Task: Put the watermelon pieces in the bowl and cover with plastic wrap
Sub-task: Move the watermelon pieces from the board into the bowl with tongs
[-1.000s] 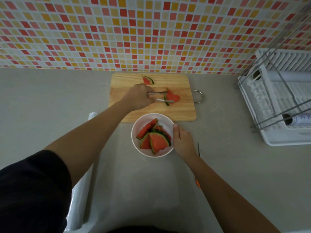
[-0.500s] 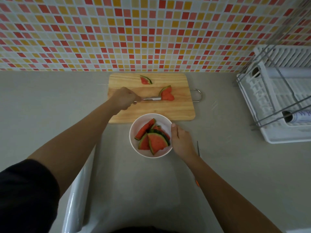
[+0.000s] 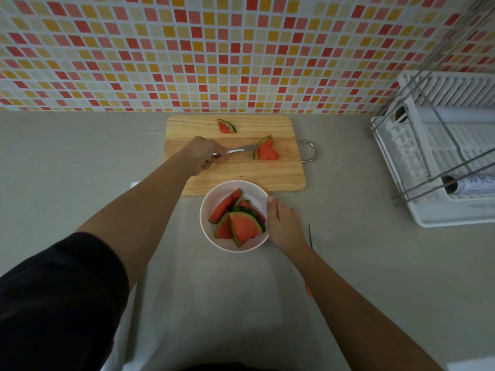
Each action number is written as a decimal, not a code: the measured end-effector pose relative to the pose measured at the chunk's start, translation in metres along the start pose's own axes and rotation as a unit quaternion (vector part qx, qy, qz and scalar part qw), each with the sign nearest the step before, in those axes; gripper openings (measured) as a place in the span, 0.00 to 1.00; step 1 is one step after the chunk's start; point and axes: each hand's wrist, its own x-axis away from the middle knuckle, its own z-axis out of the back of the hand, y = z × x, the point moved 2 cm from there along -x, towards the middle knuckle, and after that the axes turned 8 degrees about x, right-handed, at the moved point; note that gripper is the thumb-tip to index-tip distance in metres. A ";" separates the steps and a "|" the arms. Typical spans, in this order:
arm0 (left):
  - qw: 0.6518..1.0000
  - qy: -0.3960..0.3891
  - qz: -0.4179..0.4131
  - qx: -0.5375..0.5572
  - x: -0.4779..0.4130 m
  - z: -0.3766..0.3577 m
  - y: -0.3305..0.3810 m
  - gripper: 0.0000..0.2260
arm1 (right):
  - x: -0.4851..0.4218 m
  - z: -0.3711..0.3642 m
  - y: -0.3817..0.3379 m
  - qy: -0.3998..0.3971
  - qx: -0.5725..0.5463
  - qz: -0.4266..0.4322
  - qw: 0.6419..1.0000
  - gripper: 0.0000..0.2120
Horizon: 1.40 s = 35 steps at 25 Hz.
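Head view, looking down at a grey surface (image 3: pixel 348 263) w/ a red, orange & yellow tiled wall (image 3: pixel 187 49) behind it. Your L hand (image 3: pixel 202 156) reaches over a wooden cutting board (image 3: pixel 233 174); its grip is clamped on a metal utensil (image 3: pixel 237 150), whose tip touches a watermelon piece (image 3: pixel 265 150) on the board's right half. A smaller piece (image 3: pixel 226 126) lies near the board's far edge, apart from the first. Just in front of the board sits a white bowl (image 3: pixel 211 200) w/ several watermelon wedges (image 3: pixel 238 222) inside. Your R hand (image 3: pixel 285 226) holds the bowl's right side, grip curled round it, thumb on the rim. A thin knife blade (image 3: pixel 310 235) shows just beside your R wrist. At far right is a white dish rack (image 3: pixel 455 219) holding a roll (image 3: pixel 471 186), maybe wrap; label only partly readable.
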 end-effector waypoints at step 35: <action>0.749 0.066 -0.313 -0.580 0.004 -0.018 0.071 0.12 | -0.001 -0.001 0.000 -0.005 0.001 -0.010 1.000 0.21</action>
